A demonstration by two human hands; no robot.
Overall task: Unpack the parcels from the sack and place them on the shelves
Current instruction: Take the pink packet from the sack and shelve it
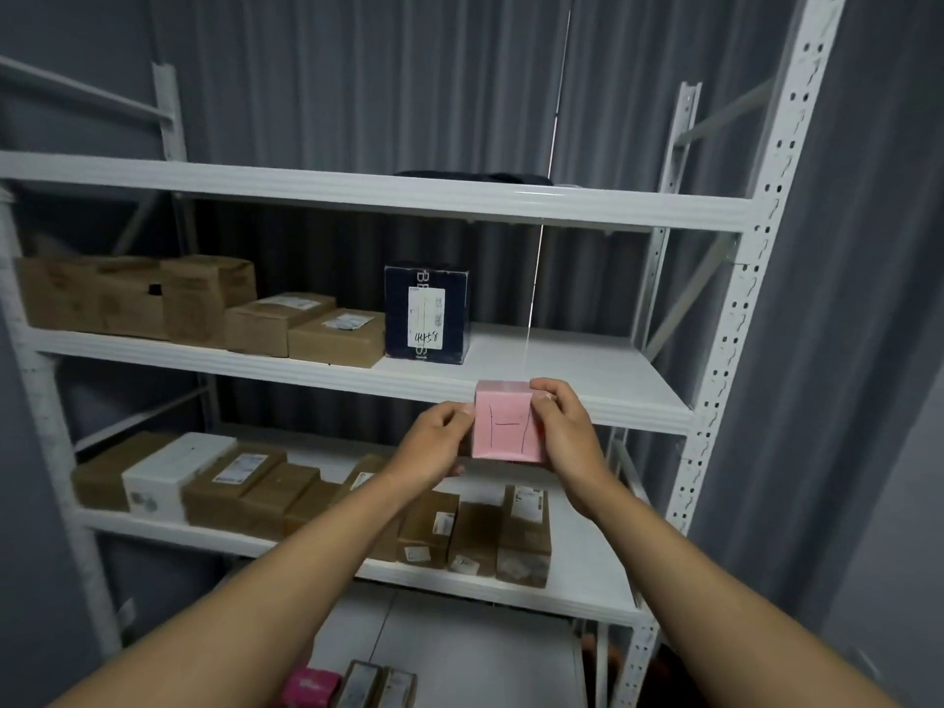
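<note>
Pink box (pixel 505 420) pinched between left grip (pixel 433 444) and right grip (pixel 561 426); bare shelf (pixel 577 370) lies at twelve o'clock, just beyond.

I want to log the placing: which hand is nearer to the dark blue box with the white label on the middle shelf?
Left. The left hand grips the pink box below the dark blue box; the right hand is further right.

Pink box (pixel 507 420) (thin dark pen lines), navy box (pixel 426 311) with white label, brown cartons (pixel 204 298), white shelves (pixel 587 370)
</note>
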